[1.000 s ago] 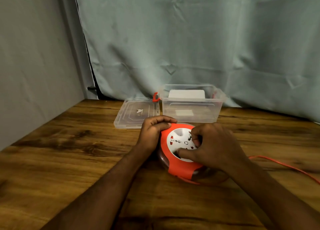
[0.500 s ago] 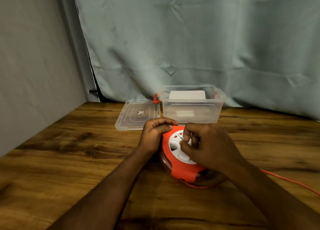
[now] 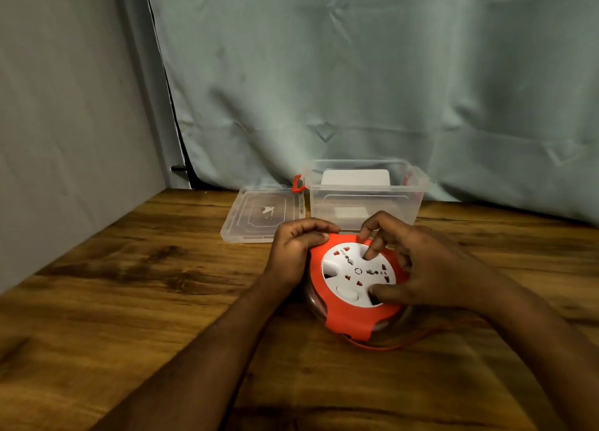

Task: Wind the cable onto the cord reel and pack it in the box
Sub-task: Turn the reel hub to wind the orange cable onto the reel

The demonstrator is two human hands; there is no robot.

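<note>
The round cord reel (image 3: 343, 317), orange with a white socket face, lies flat on the wooden table in front of me. My left hand (image 3: 296, 252) grips its left rim. On the white face rests my right hand (image 3: 421, 268), with a fingertip and the thumb pressed into its recesses. An orange cable (image 3: 385, 347) curves out from under the reel's near edge to the right, where my right forearm hides it. Behind the reel stands the clear plastic box (image 3: 418, 187), open, with red latches.
The box's clear lid (image 3: 262, 215) lies flat on the table left of the box. A white card shows inside the box. A grey curtain hangs behind the table and a grey wall closes the left side.
My right hand has turned on the white face, from a closed pinch at its middle to spread fingers. The loose cable at the right has shortened and drawn in toward the reel.
</note>
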